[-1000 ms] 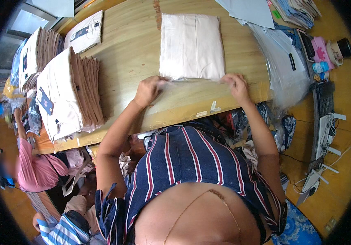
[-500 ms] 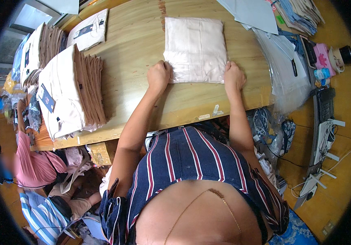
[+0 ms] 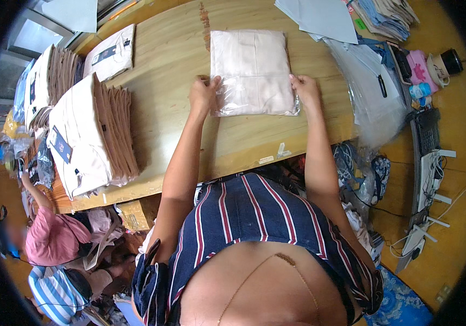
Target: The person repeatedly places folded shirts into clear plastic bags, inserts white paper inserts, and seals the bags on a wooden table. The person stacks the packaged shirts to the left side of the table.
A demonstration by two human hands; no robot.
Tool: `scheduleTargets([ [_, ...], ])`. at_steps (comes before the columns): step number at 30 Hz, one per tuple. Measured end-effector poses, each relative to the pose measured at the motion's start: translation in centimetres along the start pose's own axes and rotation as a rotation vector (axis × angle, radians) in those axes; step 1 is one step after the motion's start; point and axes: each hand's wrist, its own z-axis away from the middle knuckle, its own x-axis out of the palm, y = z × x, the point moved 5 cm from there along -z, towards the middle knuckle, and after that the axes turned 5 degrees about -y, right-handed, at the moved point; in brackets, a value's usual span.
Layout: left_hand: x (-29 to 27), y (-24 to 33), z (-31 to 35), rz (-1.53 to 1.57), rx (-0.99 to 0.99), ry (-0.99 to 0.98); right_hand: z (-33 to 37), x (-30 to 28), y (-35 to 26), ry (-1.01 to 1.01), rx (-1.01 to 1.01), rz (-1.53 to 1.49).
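A folded pale pink garment (image 3: 250, 60) lies flat on the wooden table in front of me, inside a clear plastic bag (image 3: 254, 103). Loose, shiny film shows past the garment along the near edge. My left hand (image 3: 203, 93) pinches the bag's left edge between thumb and fingers, a little below its middle. At the opposite edge my right hand (image 3: 305, 90) has the film between thumb and fingertips. Both forearms reach across the table's front edge.
Tall stacks of folded pale garments (image 3: 89, 130) with dark tags stand at the table's left. Clear bags and papers (image 3: 371, 81) lie at the right, near a pink box (image 3: 422, 69) and a keyboard (image 3: 427, 130). A person in pink (image 3: 56, 236) is at lower left.
Both hands have changed from fists to pinching grips at the bag's sides. More loose film shows at the near edge. The whole view has shifted slightly.
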Motion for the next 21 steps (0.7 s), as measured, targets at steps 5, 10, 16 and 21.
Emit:
scheduleTargets([
  [5,-0.3,0.7,-0.5,-0.029,0.035,0.055,-0.6,0.9,0.3,0.076,0.033,-0.241],
  [10,-0.1,2.3,0.5,-0.164,0.175,0.307,-0.1,0.6,-1.0,0.286,-0.054,0.248],
  [16,1.0,2.1,-0.5,-0.431,0.187,0.213,0.3,2.0,-1.5,0.326,0.069,0.721],
  [21,0.3,2.2,0.2,-0.717,0.284,0.375,0.7,1.9,-2.0,0.337,-0.061,0.885],
])
